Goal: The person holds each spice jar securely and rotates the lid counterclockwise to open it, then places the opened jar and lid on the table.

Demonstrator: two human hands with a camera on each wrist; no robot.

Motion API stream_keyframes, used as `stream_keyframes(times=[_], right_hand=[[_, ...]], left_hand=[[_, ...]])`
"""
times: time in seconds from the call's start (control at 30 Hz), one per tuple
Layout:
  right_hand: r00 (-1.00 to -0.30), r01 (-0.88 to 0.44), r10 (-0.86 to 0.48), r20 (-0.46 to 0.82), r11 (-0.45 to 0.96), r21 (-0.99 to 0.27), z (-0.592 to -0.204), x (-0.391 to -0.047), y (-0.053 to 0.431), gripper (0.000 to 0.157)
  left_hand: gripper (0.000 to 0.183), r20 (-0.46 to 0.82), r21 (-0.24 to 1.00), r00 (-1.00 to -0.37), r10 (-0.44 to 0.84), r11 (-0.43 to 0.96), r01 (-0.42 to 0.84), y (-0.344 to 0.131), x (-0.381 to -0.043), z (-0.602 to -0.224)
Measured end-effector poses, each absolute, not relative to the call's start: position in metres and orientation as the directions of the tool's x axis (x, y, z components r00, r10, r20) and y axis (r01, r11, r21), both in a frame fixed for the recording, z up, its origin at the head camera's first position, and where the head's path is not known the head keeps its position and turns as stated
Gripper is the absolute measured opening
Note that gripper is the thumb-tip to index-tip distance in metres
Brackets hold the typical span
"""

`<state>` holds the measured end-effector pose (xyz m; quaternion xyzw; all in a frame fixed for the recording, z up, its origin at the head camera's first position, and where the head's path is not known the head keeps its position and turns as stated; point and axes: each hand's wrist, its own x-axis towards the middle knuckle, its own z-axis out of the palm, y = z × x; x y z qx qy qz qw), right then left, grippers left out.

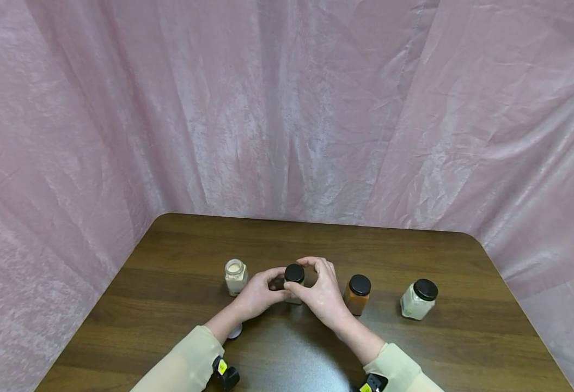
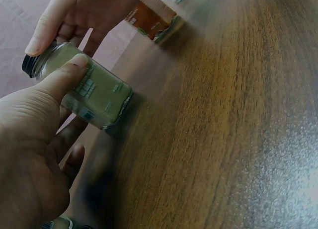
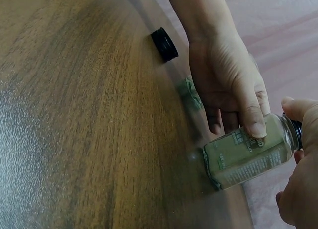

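A square glass spice jar [image 1: 294, 300] of greenish-tan powder stands on the table between both hands, its black lid [image 1: 294, 273] on its mouth. From the left side, my left hand [image 1: 258, 296] grips the glass body, the thumb lying across the printed face in the left wrist view. My right hand [image 1: 324, 296] holds the black lid by its rim between thumb and fingers. Just beyond the left hand is a lidless jar [image 1: 236, 279] of pale powder. A loose black lid [image 3: 164, 43] lies near the left forearm, which partly covers it in the head view.
To the right of my right hand stands a jar of orange powder [image 1: 357, 298] with a black lid. Further right is a black-lidded jar of pale powder [image 1: 416, 302]. Pink curtains [image 1: 287, 109] hang behind the brown wooden table [image 1: 194, 239].
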<state>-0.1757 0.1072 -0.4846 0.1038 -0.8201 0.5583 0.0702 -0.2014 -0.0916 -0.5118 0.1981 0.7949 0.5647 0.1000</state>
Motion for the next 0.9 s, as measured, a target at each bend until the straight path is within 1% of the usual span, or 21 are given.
stream_keyframes(times=[0.2,0.53,0.67,0.9], right_hand=[[-0.967,-0.253,-0.094,0.235,0.339,-0.906,-0.4844,-0.1751,0.1066,0.051],[-0.964,-0.264,-0.104,0.243,0.339,-0.903,-0.4849,-0.1744,0.1070,0.043],[-0.962,-0.273,-0.119,0.247,0.340,-0.900,-0.4846,-0.1736,0.1074,0.043],[-0.961,-0.273,-0.146,0.235,0.349,-0.897,-0.4847,-0.1728,0.1071,0.049]], left_hand=[[0.052,0.065,0.934,-0.902,0.426,0.291,0.205,-0.0918,-0.2009,-0.5114],[0.050,0.080,0.942,-0.896,0.437,0.261,0.211,-0.0910,-0.2009,-0.5118],[0.050,0.083,0.940,-0.897,0.435,0.264,0.216,-0.0911,-0.2009,-0.5121],[0.051,0.081,0.943,-0.899,0.429,0.259,0.209,-0.0914,-0.2010,-0.5128]])
